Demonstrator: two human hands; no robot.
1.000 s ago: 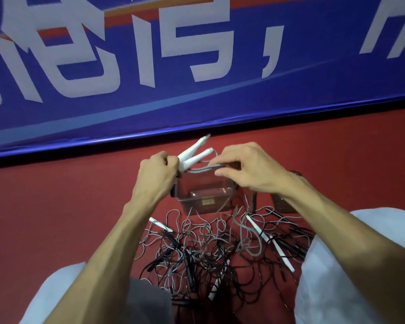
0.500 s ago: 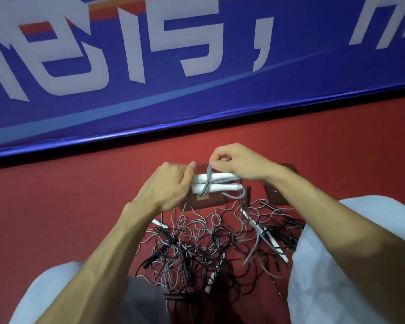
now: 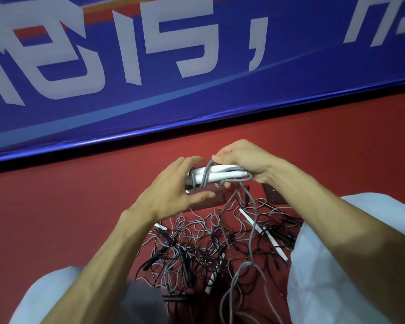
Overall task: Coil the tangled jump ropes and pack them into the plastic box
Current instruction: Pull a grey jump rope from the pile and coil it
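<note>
White handles (image 3: pixel 220 177), a grey cord (image 3: pixel 205 175), a black-and-grey rope tangle (image 3: pixel 192 249), a red floor (image 3: pixel 56 218), and a blue banner (image 3: pixel 290 43) with white lettering.

Our right hand (image 3: pixel 248 160) grips two white handles (image 3: pixel 220 175) lying side by side, with a grey cord (image 3: pixel 205 174) looped round them and trailing down. Our left hand (image 3: pixel 171 190), blurred, cups their other end, fingers nearly straight. Behind sits the box (image 3: pixel 213 197); below, a tangle (image 3: pixel 197 251) covers the floor (image 3: pixel 56 218).

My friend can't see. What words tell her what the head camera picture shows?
A right hand grips two white handles with grey cord looped round them, the open left hand beside. Tangled ropes lie below on red floor.
</note>
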